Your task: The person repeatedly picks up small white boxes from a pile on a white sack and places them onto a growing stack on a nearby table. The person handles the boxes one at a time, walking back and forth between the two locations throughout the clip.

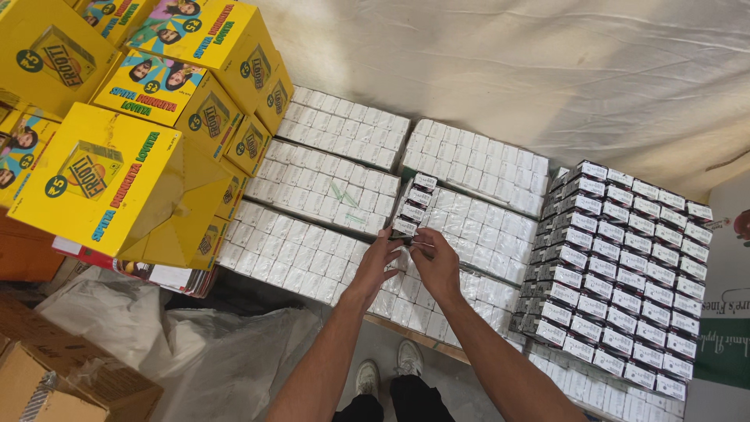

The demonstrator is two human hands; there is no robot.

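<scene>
A short row of small dark-and-white cartons lies on top of the shrink-wrapped white packs, near the middle of the stack, running from the far packs toward the person. Both hands meet at its near end. The left hand comes up from below with fingers curled, thumb and fingertips pinching the edge of the nearest carton in the row. The right hand sits just beside it, fingers bent and closed on something thin and pale at the same end of the row; what that thin piece is cannot be told. The two hands are nearly touching each other.

The wrapped white packs lie flat in several rows, edge to edge, on a low platform whose wooden rim shows at the near side. To the right of the hands, a taller block of the same kind of dark-and-white cartons stands stacked in many tiers, its near side facing the person. To the left, large yellow printed cardboard boxes are piled up, leaning over the left edge of the packs. Below them lie crumpled clear plastic sheeting and a brown cardboard box. A pale cloth hangs behind the whole stack. The person's white shoes stand on the floor just under the arms.
</scene>
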